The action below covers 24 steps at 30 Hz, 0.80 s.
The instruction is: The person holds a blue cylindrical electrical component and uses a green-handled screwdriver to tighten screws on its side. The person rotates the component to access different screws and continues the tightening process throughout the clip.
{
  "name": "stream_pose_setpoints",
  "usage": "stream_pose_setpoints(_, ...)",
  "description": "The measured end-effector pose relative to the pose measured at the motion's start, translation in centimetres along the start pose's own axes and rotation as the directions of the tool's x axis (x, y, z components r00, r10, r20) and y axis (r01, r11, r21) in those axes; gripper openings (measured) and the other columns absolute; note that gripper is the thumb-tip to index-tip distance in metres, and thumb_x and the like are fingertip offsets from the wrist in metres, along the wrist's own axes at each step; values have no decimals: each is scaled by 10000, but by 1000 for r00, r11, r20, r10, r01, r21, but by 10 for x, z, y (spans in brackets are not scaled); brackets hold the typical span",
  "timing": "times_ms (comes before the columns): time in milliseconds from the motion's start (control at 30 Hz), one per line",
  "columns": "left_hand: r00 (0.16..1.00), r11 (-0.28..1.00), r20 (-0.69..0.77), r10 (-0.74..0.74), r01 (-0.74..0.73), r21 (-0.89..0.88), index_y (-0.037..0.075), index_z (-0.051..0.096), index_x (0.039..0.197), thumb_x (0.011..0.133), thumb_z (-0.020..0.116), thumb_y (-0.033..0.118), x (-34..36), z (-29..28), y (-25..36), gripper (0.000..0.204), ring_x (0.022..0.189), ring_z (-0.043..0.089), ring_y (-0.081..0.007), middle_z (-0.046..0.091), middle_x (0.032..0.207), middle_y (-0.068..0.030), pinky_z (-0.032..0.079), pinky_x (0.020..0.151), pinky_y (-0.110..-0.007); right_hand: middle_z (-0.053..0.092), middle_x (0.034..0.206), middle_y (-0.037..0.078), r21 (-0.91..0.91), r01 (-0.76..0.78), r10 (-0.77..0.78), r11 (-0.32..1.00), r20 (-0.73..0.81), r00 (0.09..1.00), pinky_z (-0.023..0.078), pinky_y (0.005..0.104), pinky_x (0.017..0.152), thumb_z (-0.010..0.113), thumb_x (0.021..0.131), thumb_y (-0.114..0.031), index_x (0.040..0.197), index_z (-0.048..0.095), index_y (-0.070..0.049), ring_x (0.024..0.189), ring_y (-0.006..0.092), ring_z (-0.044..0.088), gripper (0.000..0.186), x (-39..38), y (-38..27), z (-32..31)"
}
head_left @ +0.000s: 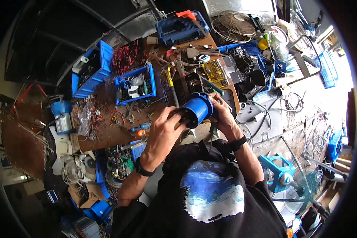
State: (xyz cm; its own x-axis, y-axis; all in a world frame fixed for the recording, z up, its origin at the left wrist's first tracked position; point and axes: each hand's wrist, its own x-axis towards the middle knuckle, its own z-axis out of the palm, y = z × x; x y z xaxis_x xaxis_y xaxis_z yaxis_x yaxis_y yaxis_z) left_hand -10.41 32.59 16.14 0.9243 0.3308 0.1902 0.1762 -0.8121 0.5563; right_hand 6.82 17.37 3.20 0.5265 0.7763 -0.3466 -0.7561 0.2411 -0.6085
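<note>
Left hand point(162, 129) fingers wrapped on the near, dark open end of the blue cylindrical housing point(198, 109); right hand point(222, 115) clasping its far right side. Held just above the workbench point(107, 135) edge, near centre. Probably rigid plastic, moderately heavy, smooth: best gripped around the barrel. Just left, a blue parts tray point(135, 85); beyond, a yellow bit case point(215, 72). Loose wires crowding the left.

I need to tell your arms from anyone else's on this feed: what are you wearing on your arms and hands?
Both hands are bare, no gloves. The left hand has a black band at the wrist, the right hand a black watch-like strap. Forearms are uncovered; the black sleeves of a dark top with a blue and white print end near the elbows.
</note>
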Motion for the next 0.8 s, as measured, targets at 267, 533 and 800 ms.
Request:
stream_pose_setpoints(267, 998, 984, -51, -23, 32, 178, -38, 754, 1150, 911, 757, -3, -9, 12, -6, 242, 1108, 754, -385, 661, 1477, -167, 635, 901, -436, 676, 894, -9, -14, -5, 4, 1000, -113, 994, 423, 207, 406, 726, 1068, -278, 1083, 615, -126, 663, 67, 643, 189, 6, 14, 13)
stream_pose_setpoints(533, 993, 952, -88, 78, -48, 304, -69, 729, 1058, 892, 799, -4, -12, 0, 8, 191, 1331, 653, -409, 620, 1503, -204, 623, 1016, -445, 662, 873, -27, -3, -68, 68, 998, 41, 997, 413, 212, 454, 683, 1093, -312, 1137, 639, -122, 608, 49, 586, 200, 10, 32, 11)
stream_pose_setpoints(800, 986, 972, -169, 15, 25, 232, -25, 795, 1063, 888, 860, 67, -31, -37, 42, 208, 967, 807, -304, 714, 1398, -188, 653, 804, -380, 677, 936, -9, 133, -175, 137, 976, 252, 958, 446, 156, 431, 596, 1124, -331, 1226, 610, -87, 645, 36, 634, 264, 13, 50, 45)
